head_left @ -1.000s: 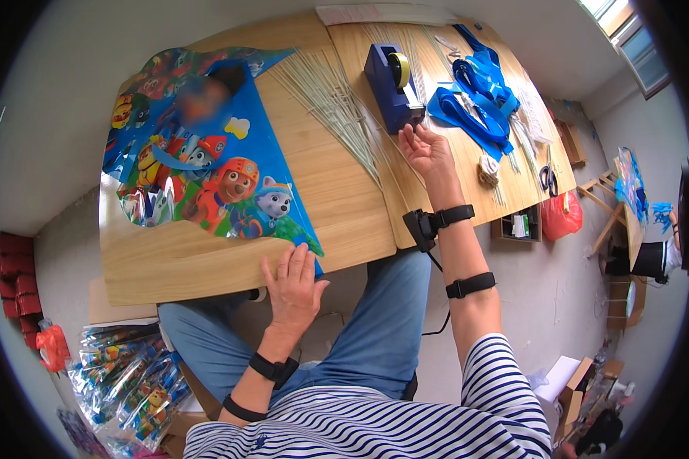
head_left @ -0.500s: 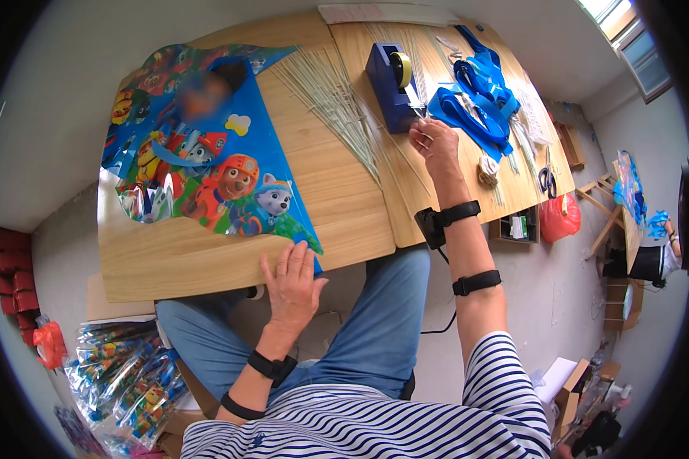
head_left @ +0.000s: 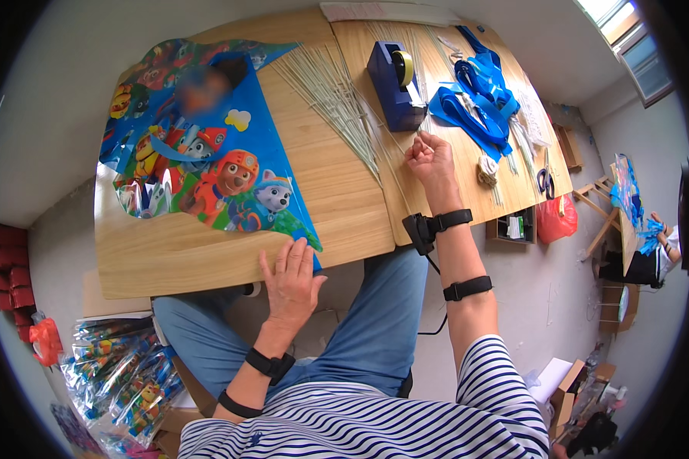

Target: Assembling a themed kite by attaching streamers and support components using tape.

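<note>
A glossy blue sheet (head_left: 195, 138) printed with cartoon dogs lies at ten o'clock on a pale wooden table (head_left: 344, 214), one narrow corner reaching the near edge. The left hand (head_left: 291, 283), at seven o'clock, rests on that corner with its fingers laid flat and its thumb out wide, gripping nothing. At two o'clock, the right hand (head_left: 435, 164) bends its fingers into a narrow pinch just below the cutting end of a dark blue tape dispenser (head_left: 386, 96); the view is too small to tell whether a strip of tape sits between the fingertips. Thin pale sticks (head_left: 333, 111) fan out at twelve o'clock, between sheet and dispenser. Blue ribbon (head_left: 491, 130) lies looped toward half past one, with dark-handled scissors (head_left: 545, 183) beyond it, toward half past two, by the table's edge. A red plastic bag (head_left: 556, 219) sits at three o'clock, and farther out a co-worker (head_left: 635, 265) handles blue material. Shiny wrapped packets (head_left: 122, 375) are heaped at eight o'clock, near stacked red packages (head_left: 11, 264) at nine
</note>
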`<state>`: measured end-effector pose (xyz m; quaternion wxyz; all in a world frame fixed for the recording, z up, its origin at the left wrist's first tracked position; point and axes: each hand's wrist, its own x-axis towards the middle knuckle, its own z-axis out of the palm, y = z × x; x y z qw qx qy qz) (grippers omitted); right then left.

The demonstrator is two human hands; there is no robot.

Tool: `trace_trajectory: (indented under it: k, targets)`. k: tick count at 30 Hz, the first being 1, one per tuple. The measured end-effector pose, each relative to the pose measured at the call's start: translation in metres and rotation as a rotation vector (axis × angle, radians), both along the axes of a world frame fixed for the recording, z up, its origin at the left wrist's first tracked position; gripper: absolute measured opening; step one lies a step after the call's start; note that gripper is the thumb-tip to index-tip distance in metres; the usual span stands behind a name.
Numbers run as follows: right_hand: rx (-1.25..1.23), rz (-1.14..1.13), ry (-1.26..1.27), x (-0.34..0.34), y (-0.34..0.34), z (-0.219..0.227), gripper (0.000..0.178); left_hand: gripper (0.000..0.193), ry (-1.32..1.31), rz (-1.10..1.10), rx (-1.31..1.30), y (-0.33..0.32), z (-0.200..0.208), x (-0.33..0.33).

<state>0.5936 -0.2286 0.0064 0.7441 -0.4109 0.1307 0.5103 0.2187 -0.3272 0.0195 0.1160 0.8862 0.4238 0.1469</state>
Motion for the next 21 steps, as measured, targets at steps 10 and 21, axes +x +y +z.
trace_trajectory:
  k: [10, 21]
  targets:
    - [0.051, -0.074, 0.036, -0.012, 0.015, 0.022, 0.014, 0.063, -0.001, -0.005, 0.0, 0.001, -0.001, 0.001]
    - [-0.661, -0.081, -0.846, -0.007, 0.027, 0.001, 0.006, 0.061, -0.012, 0.004, -0.013, 0.0, -0.001, -0.001]
